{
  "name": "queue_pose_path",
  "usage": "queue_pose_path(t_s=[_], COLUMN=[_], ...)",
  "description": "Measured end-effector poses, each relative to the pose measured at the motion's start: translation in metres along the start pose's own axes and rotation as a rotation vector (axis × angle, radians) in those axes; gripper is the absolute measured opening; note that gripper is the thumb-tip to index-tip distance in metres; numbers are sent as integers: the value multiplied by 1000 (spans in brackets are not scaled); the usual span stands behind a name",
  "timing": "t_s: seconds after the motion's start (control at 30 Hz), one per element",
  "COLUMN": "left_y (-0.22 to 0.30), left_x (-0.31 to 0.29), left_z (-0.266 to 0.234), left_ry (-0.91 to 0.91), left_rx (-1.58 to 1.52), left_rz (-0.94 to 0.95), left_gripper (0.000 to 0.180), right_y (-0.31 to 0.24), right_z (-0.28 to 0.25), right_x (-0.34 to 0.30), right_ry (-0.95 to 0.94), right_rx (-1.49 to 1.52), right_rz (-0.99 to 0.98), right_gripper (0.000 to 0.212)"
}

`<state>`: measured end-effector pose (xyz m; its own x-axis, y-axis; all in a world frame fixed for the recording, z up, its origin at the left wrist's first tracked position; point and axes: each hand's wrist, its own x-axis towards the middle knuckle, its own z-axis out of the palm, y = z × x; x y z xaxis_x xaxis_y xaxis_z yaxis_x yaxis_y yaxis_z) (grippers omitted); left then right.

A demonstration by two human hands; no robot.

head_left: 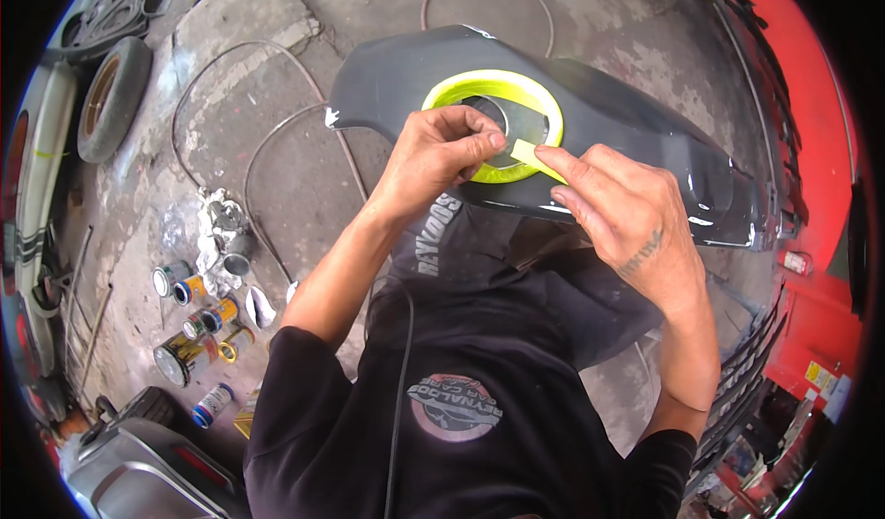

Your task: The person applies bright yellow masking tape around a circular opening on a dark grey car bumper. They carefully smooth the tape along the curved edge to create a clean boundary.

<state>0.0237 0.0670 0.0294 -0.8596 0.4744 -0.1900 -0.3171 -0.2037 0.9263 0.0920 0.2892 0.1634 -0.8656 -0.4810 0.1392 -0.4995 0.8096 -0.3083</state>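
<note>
My left hand has its thumb and forefinger pinched together over the opening of a dark grey, glossy moulded panel. Whatever lies between those fingertips is too small to make out. A short strip of yellow-green tape is gripped by my right hand, its free end pointing at the left fingertips. Around the panel's opening runs a bright yellow-green band that looks like the same tape. My left hand covers part of this band. Inside the opening a curved grey rim shows in part. The panel lies across in front of my legs.
Several paint cans stand and lie on the concrete floor to the left, beside crumpled paper. A hose loops over the floor. A tyre is at far left; a red vehicle body borders the right.
</note>
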Motion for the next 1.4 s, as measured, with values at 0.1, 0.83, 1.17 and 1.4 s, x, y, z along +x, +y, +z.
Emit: queue_pose_path(t_s=[0.1,0.83,1.17,1.4], left_y=[-5,-30,-44,-46], left_x=[3,31,52,59], left_z=[-6,-9,1,2], left_ry=[83,412,489,520], left_rx=[20,606,1007,1083], left_rz=[44,316,360,339], left_gripper=[22,25,26,25], right_y=[2,1,-4,0], right_z=[-3,-31,-7,2], right_x=[4,6,21,28], right_ry=[-24,-141,-161,-127], right_rx=[-14,-349,-522,-542], right_rz=[-1,-42,-126,-152], right_gripper=[41,52,16,14])
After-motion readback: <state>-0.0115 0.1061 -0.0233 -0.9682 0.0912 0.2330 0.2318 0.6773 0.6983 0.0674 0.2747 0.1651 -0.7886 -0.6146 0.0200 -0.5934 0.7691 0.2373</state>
